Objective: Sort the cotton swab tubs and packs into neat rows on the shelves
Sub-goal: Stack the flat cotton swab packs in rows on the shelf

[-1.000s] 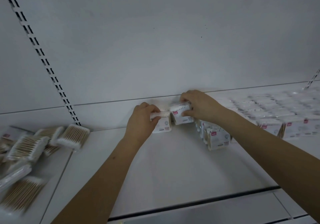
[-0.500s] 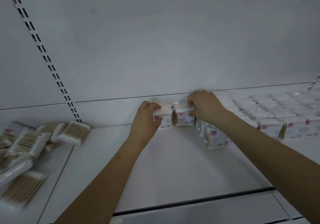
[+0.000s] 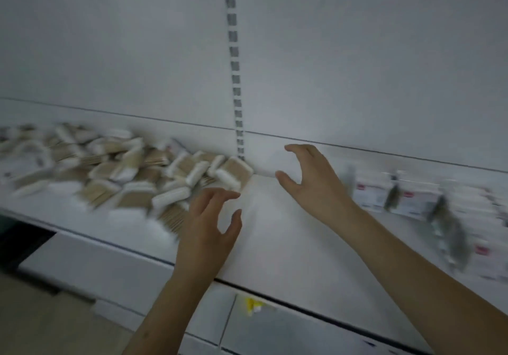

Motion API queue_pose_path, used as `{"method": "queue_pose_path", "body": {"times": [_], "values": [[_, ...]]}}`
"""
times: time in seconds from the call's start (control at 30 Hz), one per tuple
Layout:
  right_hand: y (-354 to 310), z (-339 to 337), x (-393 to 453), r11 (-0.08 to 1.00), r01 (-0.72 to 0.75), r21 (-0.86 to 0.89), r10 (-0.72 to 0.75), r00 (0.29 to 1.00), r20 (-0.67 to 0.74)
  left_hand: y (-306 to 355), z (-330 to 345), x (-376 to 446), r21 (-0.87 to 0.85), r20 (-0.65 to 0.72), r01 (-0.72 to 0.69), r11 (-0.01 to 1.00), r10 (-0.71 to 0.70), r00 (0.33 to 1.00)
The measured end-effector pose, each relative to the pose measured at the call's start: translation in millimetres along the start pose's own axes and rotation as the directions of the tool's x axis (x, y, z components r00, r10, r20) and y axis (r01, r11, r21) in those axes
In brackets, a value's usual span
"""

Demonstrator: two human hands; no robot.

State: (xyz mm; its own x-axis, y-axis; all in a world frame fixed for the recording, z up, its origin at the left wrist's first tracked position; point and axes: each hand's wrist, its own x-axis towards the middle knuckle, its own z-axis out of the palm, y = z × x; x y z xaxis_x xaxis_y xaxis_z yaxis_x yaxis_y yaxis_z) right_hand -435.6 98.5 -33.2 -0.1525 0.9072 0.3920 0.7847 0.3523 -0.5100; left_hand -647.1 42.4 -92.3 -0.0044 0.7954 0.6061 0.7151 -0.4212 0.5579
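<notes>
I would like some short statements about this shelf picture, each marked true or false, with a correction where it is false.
1. Both hands hold nothing. True: the left hand and the right hand are open, with spread fingers.
2. The loose pile of swab packs lies to the left of the hands. True.
3. The boxed packs on the right are stacked on the floor. False: they stand on the shelf.
4. The right hand presses on the pile. False: it is over bare shelf, apart from the pile.
5. A slotted upright strip runs up the back wall. True.
</notes>
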Motion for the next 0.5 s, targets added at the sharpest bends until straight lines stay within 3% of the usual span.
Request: {"method": "queue_pose_path", "body": {"times": [0.13,0.3,0.5], "values": [[-24,57,18,0.997,0.054,0.062,-0.061,0.991,0.115,-43,-35,-14,0.179,-0.122,0.158,0.971,-0.138,0.983],[-30,111,39,0.995,0.049,-0.083,-0.029,0.973,0.227,-72,-36,-22,0.365,-0.050,0.278,0.888,-0.279,0.959],[-10,131,56,0.992,0.052,-0.113,-0.020,0.963,0.268,-76,-32,-27,0.318,-0.098,0.333,0.888,-0.319,0.943]]}}
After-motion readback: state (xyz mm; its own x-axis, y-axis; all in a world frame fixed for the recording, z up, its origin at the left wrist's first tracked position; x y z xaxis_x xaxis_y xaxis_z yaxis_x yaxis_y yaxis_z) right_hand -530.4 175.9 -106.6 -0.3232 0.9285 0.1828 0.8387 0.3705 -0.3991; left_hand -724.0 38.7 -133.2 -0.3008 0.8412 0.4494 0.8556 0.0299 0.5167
